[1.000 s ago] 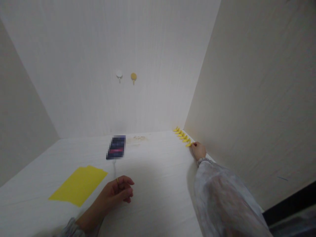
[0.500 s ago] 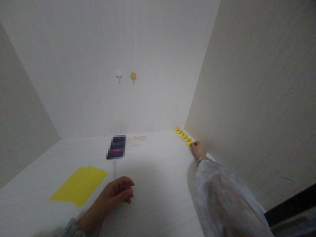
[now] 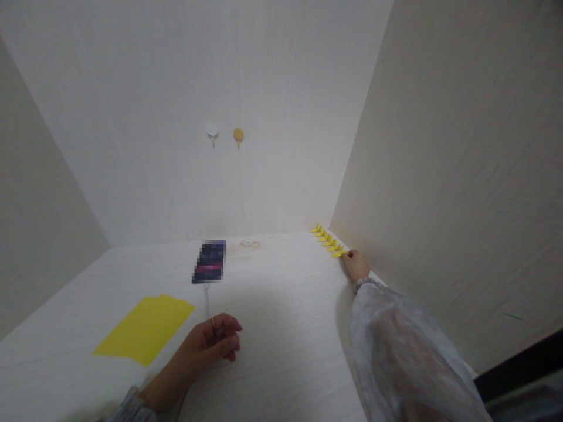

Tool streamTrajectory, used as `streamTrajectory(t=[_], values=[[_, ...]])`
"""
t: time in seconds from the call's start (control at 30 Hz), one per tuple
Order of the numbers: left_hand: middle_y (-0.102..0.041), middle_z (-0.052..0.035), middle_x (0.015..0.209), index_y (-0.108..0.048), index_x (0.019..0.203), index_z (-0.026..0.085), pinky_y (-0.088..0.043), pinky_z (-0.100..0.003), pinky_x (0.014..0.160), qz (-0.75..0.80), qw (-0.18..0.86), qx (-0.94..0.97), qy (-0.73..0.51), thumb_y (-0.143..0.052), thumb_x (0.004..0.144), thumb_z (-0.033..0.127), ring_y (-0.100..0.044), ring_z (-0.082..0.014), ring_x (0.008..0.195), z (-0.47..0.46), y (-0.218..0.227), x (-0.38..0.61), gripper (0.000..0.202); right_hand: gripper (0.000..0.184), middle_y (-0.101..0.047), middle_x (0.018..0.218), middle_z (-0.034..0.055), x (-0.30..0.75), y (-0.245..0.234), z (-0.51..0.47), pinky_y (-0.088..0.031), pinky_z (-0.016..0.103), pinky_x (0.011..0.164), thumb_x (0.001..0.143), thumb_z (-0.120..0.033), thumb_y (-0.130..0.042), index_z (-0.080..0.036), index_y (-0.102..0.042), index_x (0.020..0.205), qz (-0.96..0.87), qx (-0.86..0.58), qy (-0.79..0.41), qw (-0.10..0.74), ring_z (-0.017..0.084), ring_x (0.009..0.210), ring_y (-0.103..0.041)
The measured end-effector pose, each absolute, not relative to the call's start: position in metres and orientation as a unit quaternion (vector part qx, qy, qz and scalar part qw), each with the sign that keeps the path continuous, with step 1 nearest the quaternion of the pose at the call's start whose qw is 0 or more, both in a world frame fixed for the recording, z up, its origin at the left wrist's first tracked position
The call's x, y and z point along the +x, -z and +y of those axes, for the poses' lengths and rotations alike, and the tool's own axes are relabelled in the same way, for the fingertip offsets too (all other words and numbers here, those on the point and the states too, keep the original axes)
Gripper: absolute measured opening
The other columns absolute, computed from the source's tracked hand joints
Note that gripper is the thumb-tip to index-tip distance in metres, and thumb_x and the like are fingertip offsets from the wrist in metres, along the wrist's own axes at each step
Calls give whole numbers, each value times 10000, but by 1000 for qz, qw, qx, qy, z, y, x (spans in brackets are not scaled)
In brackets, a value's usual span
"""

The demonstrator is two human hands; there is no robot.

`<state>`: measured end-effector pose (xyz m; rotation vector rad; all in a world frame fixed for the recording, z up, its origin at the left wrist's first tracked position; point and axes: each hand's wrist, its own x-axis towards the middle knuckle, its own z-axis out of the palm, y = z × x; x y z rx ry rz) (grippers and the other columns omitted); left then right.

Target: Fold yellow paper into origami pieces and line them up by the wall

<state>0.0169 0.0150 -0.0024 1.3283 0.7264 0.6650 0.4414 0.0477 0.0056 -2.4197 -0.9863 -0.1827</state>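
Observation:
Along the right edge of the white surface runs a slanting row of several small folded yellow paper figures (image 3: 326,238), shaped like origami cranes. At the near end of that row, my right hand (image 3: 357,266) pinches the closest paper crane (image 3: 338,254) between thumb and fingers; its fingertips partly cover the crane. My left hand (image 3: 215,341), a ring on one finger, hovers over or rests on the surface near the front. Its fingers are loosely curled and apart, with nothing in them. To its left lie flat yellow paper sheets (image 3: 145,329), slightly fanned.
A phone (image 3: 210,262), its screen blurred out, lies toward the back with a pale cable (image 3: 207,299) running from it. Two round hooks, one white (image 3: 212,131) and one gold (image 3: 238,135), are on the back wall. Walls stand close at both sides.
The whole view has shifted very slightly to the left, so things sit a little farther right. Both hands keep nearly the same pose, the right one still at the last crane.

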Motion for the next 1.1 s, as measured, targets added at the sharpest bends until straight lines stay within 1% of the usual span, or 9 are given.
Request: streamTrajectory(t=[0.3,0.7,0.9,1.1], values=[[-578,-15,597,-539,769,149,-437,-256,531,333,678,591,-283,-651,585,369,-534,-117,522,15,-1,16,308,289,-635,824,109,444,-3,49,-382,243,582,729,-314,-428,-136,-602,876,-354,-891,66,276,200,763,-574],[-569,-7,589,-540,763,151,-429,-239,515,332,675,591,-290,-651,583,382,-519,-104,504,13,-1,17,313,287,-640,812,104,444,-3,49,-380,231,601,716,-291,-451,-130,-597,904,-361,-887,64,280,195,782,-578],[-570,-8,593,-535,770,150,-434,-237,514,320,675,592,-303,-641,602,365,-523,-104,513,14,2,17,292,284,-643,818,107,445,-3,49,-375,234,594,726,-301,-435,-139,-609,883,-370,-887,61,271,196,773,-578],[-572,-9,600,-534,773,150,-436,-242,527,314,676,598,-293,-631,625,331,-532,-106,521,14,2,15,253,302,-640,848,109,443,-4,48,-371,238,609,762,-305,-381,-147,-612,876,-381,-885,70,259,192,782,-574]])
